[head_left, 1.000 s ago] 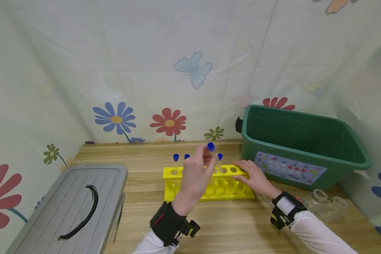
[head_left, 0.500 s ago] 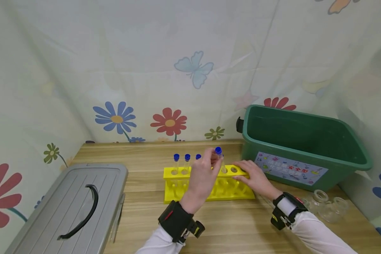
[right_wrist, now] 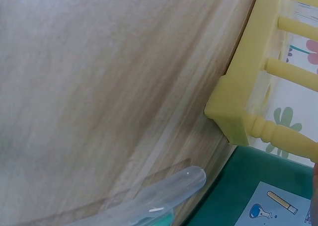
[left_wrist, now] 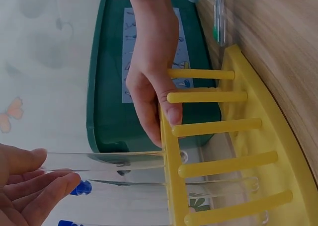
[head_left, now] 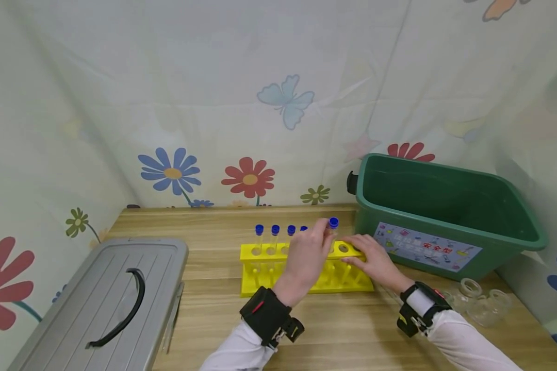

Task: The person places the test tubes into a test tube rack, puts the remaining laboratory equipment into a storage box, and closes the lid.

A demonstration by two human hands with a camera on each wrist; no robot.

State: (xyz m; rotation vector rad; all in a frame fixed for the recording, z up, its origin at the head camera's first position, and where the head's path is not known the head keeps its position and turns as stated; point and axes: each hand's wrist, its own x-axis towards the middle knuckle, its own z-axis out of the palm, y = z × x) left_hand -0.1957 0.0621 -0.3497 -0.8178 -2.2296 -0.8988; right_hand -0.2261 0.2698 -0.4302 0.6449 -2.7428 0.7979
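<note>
My left hand [head_left: 304,257] pinches a clear test tube [left_wrist: 109,160] with a blue cap [head_left: 333,223] near its top. The tube stands over the right part of a yellow test tube rack [head_left: 306,288], its lower end at a hole in the top plate. How deep it sits is hard to tell. To the left, several blue-capped test tubes [head_left: 275,237] stand upright in the rack; my left hand hides part of that row. My right hand [head_left: 371,260] grips the top plate's right end, thumb in front, fingers over it. One hole [head_left: 343,248] beside that hand shows no tube.
A green bin [head_left: 445,206] stands at the back right. Glass bottles [head_left: 485,306] are near the right wrist. A clear tube [right_wrist: 164,196] lies on the table in the right wrist view. At left is a grey lid [head_left: 102,299] with a black handle [head_left: 130,314].
My left hand has moved right along the rack with the tube, which is now lower. More capped tubes show to its left. My right hand has stayed on the rack's end.
</note>
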